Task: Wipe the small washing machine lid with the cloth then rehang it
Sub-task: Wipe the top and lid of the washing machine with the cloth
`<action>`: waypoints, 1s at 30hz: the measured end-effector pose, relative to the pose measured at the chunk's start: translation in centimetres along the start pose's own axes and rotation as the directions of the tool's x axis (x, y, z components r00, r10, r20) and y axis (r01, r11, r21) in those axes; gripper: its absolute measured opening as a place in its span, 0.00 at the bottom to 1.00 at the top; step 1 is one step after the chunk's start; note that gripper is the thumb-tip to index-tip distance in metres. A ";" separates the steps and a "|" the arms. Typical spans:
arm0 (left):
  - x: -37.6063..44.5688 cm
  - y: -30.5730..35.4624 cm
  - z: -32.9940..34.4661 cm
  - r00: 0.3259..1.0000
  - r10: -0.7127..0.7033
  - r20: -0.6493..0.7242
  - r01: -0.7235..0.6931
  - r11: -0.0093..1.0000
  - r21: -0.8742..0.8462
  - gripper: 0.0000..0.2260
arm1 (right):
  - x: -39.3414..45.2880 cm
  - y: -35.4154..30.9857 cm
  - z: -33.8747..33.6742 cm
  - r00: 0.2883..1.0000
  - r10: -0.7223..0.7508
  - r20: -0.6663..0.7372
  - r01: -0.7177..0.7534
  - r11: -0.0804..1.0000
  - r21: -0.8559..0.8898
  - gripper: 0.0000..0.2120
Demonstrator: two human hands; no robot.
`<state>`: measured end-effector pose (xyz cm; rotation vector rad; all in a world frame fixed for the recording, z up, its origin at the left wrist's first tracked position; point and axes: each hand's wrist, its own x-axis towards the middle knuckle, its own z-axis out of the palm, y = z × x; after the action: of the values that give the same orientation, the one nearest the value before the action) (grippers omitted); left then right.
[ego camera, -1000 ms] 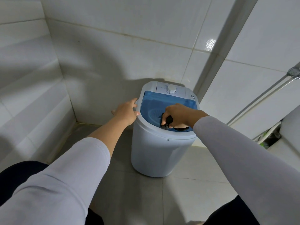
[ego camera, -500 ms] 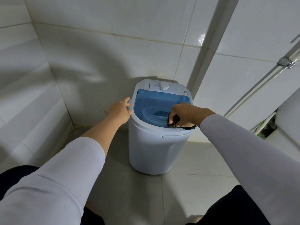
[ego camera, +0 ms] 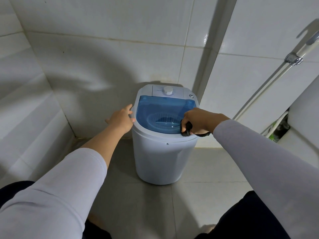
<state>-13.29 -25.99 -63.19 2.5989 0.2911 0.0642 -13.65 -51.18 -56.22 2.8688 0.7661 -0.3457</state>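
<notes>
A small white washing machine stands on the floor in the tiled corner. Its translucent blue lid is down, with the drum visible through it. A white control dial sits behind the lid. My right hand grips a bunched black cloth at the lid's front right rim, with a strip of cloth trailing to the right. My left hand rests on the machine's left rim, fingers fairly straight.
Tiled walls close in behind and to the left. A grey vertical strip runs up the wall behind the machine. A metal pipe with a clamp slants along the right wall. A white fixture stands at far right. Grey floor tiles lie in front.
My right hand has dragged the cloth from the lid's front middle to its front right rim. My left hand stays at the left rim. The camera has pulled back and tilted.
</notes>
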 end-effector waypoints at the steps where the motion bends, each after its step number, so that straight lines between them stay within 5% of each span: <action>1: 0.0 0.0 0.0 1.000 0.000 -0.004 0.000 1.000 -0.002 0.26 | -0.1 0.2 0.0 1.000 0.004 0.004 -0.004 1.000 -0.001 0.14; 11: -0.1 0.4 -0.1 1.000 0.001 -0.025 0.000 0.999 0.037 0.26 | -1.4 2.7 0.0 0.992 0.121 0.044 -0.119 0.992 -0.031 0.10; 15: 0.4 0.6 -0.1 1.000 0.013 0.003 -0.013 0.996 0.090 0.26 | -1.2 3.8 -1.2 0.985 0.164 -0.055 -0.164 0.986 0.008 0.11; 21: 1.5 1.3 0.5 0.997 0.047 0.064 -0.050 0.998 0.042 0.30 | 1.3 2.6 -3.1 0.968 0.048 -0.247 -0.026 0.996 0.089 0.18; 30: 2.3 1.0 0.7 0.995 0.073 0.068 -0.076 0.996 0.045 0.32 | 3.9 -0.3 -0.1 0.964 -0.107 -0.242 0.129 0.989 0.075 0.14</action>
<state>-10.74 -26.69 -63.31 2.6525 0.1734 -0.0030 -10.47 -49.05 -57.16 2.9921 0.9899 -0.0492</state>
